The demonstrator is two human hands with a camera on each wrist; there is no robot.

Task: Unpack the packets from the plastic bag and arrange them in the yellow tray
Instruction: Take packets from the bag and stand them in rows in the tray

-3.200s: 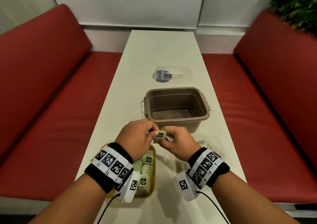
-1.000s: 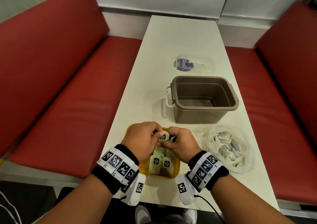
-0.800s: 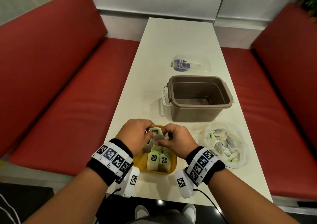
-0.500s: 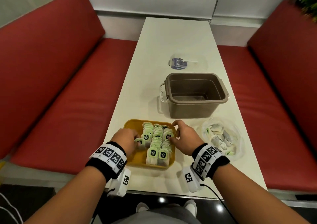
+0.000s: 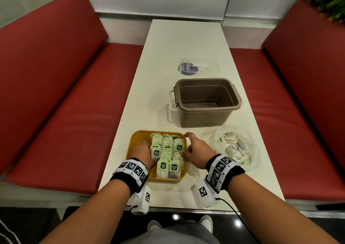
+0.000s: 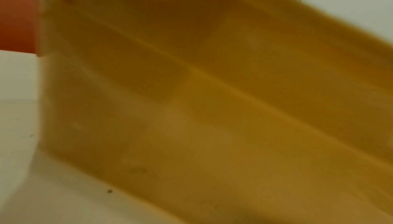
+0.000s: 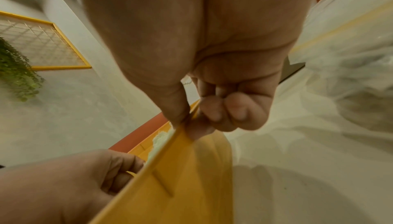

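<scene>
Yellow tray, tea-bag packets upright in rows: right hand pinches its rim, left hand grip unseen beside them; jostling could topple rows.

Yellow tray smooth glossy plastic, packets matt paper with green printed tags, plastic bag thin clear crinkled film, brown bin smooth semi-matt plastic, table smooth off-white laminate, benches red vinyl-like upholstery with slight sheen

Green labels are borne by pale tea-bag packets in a yellow tray; black-and-white square-patterned wristbands are worn.
</scene>
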